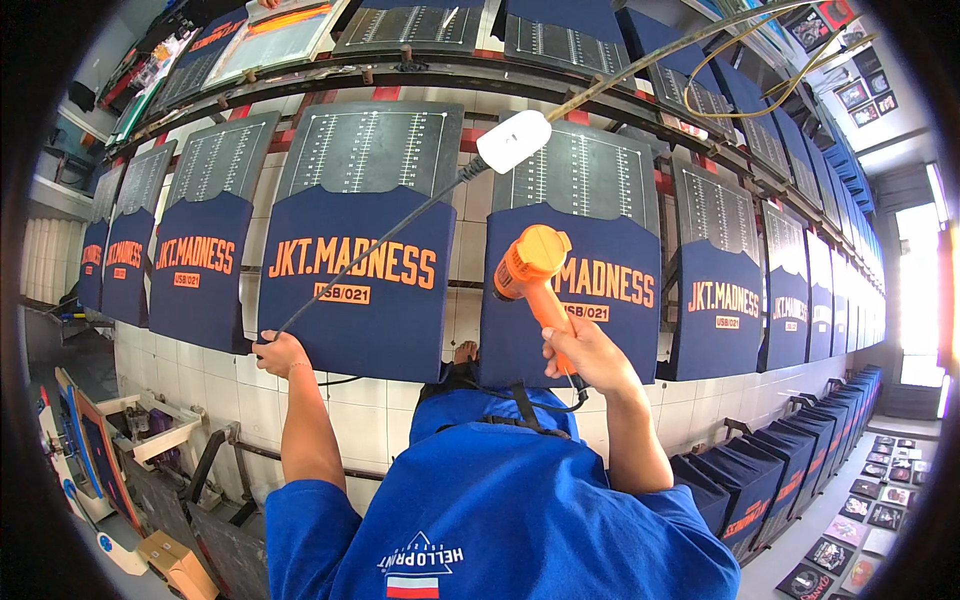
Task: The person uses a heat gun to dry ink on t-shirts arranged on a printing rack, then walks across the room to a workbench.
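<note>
My right hand (592, 357) is closed round the handle of an orange heat gun (541, 252). The tool hangs over a navy shirt (600, 340) with orange lettering, its dark nozzle at the left side of the head. My left hand (283, 356) grips a black cord (375, 247) at the lower left corner of another navy printed shirt (345, 325). Up from that hand the cord slants to a white plug connector (513, 140), where a second cable joins it. Both shirts lie flat over dark platens with printed scales.
Matching shirts on platens (718, 300) run in a row to left and right. Behind them stands a metal rail (330, 75) with a second row; a yellowish cable (640, 65) crosses above. More navy shirts (745, 475) hang behind me at right. A cardboard box (172, 562) sits lower left.
</note>
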`<state>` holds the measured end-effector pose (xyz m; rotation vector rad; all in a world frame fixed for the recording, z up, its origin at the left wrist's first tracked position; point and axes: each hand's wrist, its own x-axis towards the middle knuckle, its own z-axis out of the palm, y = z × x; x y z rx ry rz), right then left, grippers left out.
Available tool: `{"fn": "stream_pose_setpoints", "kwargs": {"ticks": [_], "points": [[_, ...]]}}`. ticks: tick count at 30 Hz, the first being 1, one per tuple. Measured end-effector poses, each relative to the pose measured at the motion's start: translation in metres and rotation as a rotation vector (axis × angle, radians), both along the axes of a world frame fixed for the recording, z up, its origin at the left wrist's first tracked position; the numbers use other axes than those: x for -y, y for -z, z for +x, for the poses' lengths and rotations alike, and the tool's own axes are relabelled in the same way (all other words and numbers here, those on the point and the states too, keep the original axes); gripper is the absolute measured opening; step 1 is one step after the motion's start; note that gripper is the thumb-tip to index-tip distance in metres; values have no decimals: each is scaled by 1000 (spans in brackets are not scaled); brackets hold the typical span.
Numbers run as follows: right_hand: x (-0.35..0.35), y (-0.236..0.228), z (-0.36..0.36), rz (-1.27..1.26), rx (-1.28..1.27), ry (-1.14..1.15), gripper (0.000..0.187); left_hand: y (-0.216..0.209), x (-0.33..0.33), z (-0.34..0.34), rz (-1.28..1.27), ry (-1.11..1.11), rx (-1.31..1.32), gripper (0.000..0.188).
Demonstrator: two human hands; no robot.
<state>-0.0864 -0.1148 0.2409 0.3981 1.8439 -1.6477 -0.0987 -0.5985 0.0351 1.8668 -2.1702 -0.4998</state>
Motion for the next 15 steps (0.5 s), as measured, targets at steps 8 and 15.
{"fn": "stream_pose_setpoints", "kwargs": {"ticks": [8, 15], "points": [[6, 2, -21, 62, -36, 71, 28, 11, 7, 6, -37, 30, -72, 61], [6, 13, -34, 10, -76, 134, 29, 30, 17, 14, -183, 171, -106, 60]]}}
